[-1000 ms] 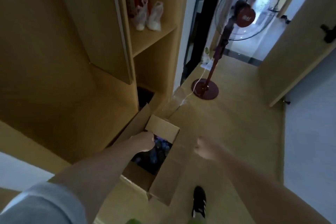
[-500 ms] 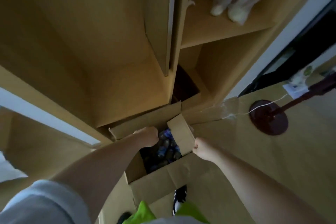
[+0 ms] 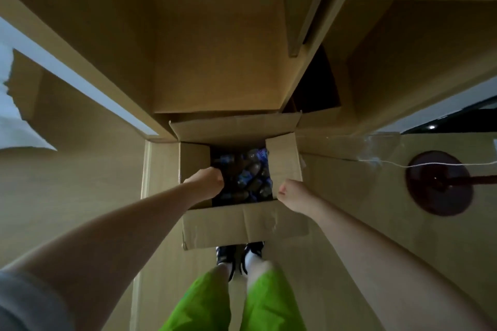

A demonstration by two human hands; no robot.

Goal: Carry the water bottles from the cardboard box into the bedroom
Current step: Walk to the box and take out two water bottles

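An open cardboard box [image 3: 242, 226] stands on the floor against the wooden cabinet, just ahead of my feet. Several water bottles [image 3: 248, 177] with blue labels lie in its dark inside, partly hidden by the flaps. My left hand [image 3: 205, 183] is at the box's left side, fingers curled down over the inner edge of the left flap. My right hand [image 3: 293, 196] is curled at the near corner of the upright right flap [image 3: 282, 158] and holds it.
A wooden cabinet [image 3: 215, 48] with open compartments rises right behind the box. The dark red round base of a fan [image 3: 441, 183] sits on the floor to the right, with a white cord [image 3: 390, 164] running from it. My black shoes [image 3: 239, 255] stand by the near flap.
I have stepped up to the box and now look straight down into it. My right hand has come in from the floor side to the right flap; my left hand stays at the left edge.
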